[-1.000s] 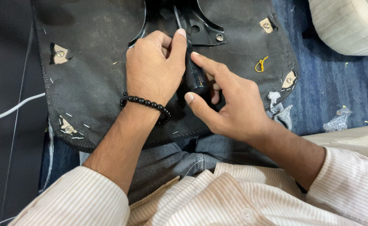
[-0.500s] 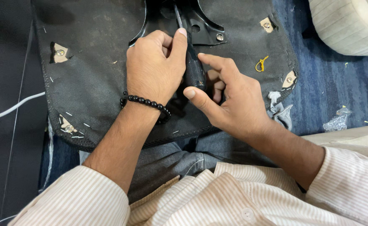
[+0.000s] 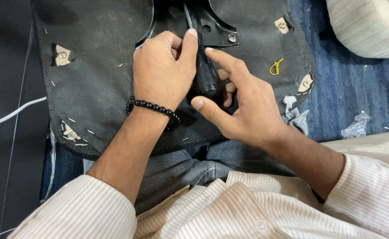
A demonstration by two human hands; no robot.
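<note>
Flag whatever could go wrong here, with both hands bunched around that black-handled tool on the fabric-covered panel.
1. The left hand and right hand crowd the screwdriver; if its tip slips off the black metal bracket, it may jab a finger.
2. A slip could also tear the black fabric cover, already cut open around several bolts.
3. The panel seems to rest on the person's lap, so pushing on the tool might shift it.

Blue carpet (image 3: 349, 102) covers the floor; a cream ribbed cushion (image 3: 367, 26) lies at upper right
</note>
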